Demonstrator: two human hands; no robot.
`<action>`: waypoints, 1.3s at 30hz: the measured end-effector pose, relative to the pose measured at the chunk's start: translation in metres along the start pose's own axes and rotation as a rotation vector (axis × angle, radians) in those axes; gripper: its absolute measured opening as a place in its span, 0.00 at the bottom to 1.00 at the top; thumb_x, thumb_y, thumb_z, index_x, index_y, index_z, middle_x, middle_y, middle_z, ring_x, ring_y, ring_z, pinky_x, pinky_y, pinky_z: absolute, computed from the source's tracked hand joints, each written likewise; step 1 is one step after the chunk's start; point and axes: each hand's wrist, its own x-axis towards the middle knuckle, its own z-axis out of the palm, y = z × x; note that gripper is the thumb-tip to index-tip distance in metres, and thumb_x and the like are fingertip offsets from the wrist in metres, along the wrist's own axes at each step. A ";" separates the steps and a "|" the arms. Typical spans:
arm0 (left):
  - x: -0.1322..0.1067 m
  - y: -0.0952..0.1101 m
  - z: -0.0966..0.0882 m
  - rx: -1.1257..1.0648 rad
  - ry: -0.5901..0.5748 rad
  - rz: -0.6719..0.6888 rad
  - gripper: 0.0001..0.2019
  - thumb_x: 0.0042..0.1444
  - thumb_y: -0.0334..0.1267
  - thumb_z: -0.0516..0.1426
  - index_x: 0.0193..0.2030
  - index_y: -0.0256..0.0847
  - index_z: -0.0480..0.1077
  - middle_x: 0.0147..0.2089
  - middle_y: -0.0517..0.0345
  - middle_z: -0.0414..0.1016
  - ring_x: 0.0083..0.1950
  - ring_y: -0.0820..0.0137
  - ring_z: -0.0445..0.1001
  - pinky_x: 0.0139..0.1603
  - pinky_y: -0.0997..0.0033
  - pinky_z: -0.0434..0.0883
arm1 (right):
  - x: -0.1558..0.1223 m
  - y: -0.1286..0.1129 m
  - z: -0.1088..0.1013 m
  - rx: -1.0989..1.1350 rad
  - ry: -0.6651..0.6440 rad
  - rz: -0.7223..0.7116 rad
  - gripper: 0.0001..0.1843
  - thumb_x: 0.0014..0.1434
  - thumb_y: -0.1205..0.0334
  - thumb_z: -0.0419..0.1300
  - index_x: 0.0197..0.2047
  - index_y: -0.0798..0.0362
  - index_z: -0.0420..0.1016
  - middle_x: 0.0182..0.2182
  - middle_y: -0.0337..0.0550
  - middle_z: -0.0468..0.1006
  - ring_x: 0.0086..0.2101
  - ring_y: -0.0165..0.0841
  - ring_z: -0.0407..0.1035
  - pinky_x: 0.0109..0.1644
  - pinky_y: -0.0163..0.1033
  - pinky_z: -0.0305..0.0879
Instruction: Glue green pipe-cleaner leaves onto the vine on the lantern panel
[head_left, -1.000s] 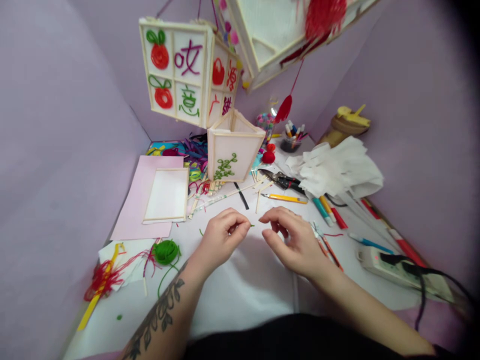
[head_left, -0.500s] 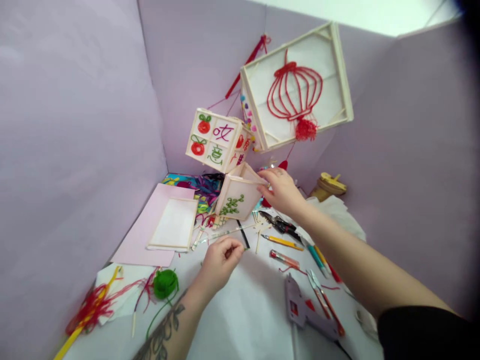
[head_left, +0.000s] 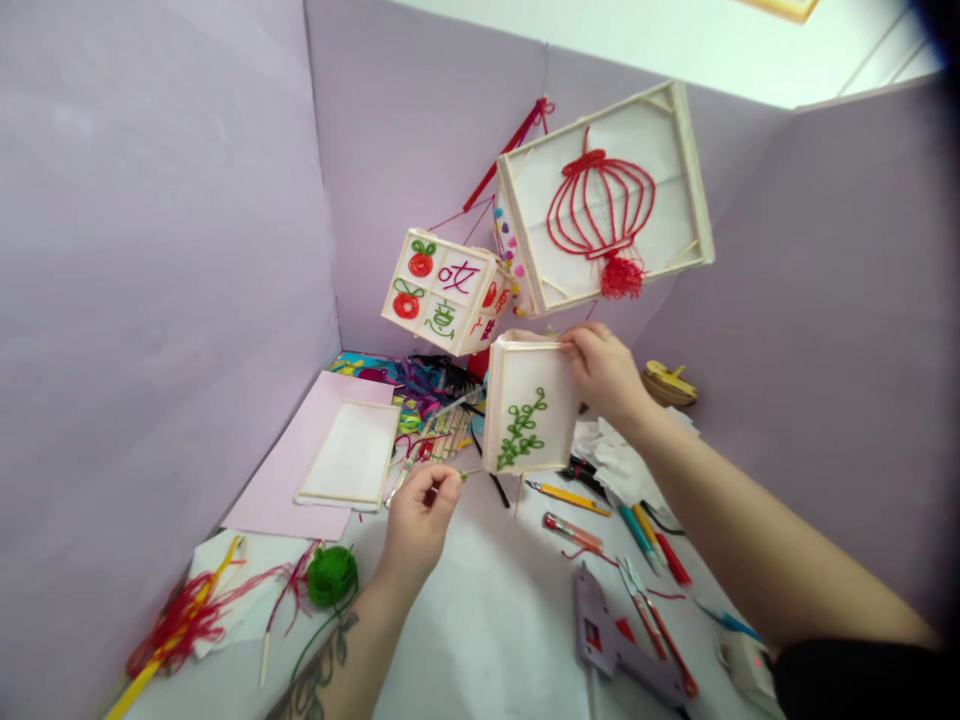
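My right hand grips the upper right edge of a small wood-framed paper lantern, holding it upright above the table. A green leafy yarn sprig decorates the side facing me. To its lower left, my left hand is closed in a pinch, with a short bit of green yarn showing at the fingertips. A green yarn ball lies left of that wrist, its loose strand trailing toward the forearm. A white framed panel rests on a pink sheet at the left.
Behind hang a lantern with fruit motifs and a larger one with a red lantern design. On the right lie a purple glue gun, a yellow craft knife, markers and crumpled tissue. Tangled red yarn lies front left.
The small lantern has moved right with my right hand and turned, so its sprig side faces me more squarely. My left hand stays pinched, shifted slightly left.
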 end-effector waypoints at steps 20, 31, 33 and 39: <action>0.080 0.041 0.013 -0.193 0.044 0.252 0.09 0.60 0.45 0.59 0.37 0.42 0.70 0.44 0.55 0.80 0.42 0.68 0.80 0.48 0.66 0.74 | -0.037 -0.070 0.001 0.313 -0.345 0.121 0.11 0.64 0.65 0.50 0.33 0.53 0.71 0.33 0.45 0.75 0.36 0.36 0.69 0.41 0.38 0.62; 0.070 0.049 0.008 0.147 -0.011 0.324 0.08 0.66 0.44 0.53 0.38 0.42 0.65 0.38 0.57 0.78 0.38 0.70 0.75 0.40 0.70 0.71 | -0.047 -0.082 -0.007 0.443 -0.248 0.084 0.11 0.65 0.65 0.50 0.35 0.53 0.73 0.35 0.46 0.76 0.38 0.35 0.71 0.43 0.39 0.66; 0.069 0.050 0.007 0.214 -0.016 0.403 0.07 0.67 0.42 0.51 0.39 0.43 0.65 0.39 0.56 0.77 0.39 0.70 0.75 0.41 0.69 0.70 | -0.047 -0.084 -0.006 0.464 -0.225 0.081 0.11 0.65 0.66 0.50 0.36 0.53 0.73 0.36 0.46 0.76 0.39 0.35 0.71 0.45 0.41 0.67; 0.068 0.049 0.007 0.299 -0.021 0.501 0.05 0.67 0.38 0.49 0.39 0.43 0.62 0.34 0.59 0.74 0.37 0.72 0.74 0.39 0.70 0.69 | -0.062 -0.087 -0.013 0.480 -0.091 0.043 0.12 0.62 0.68 0.54 0.47 0.50 0.72 0.50 0.51 0.72 0.53 0.41 0.67 0.57 0.51 0.64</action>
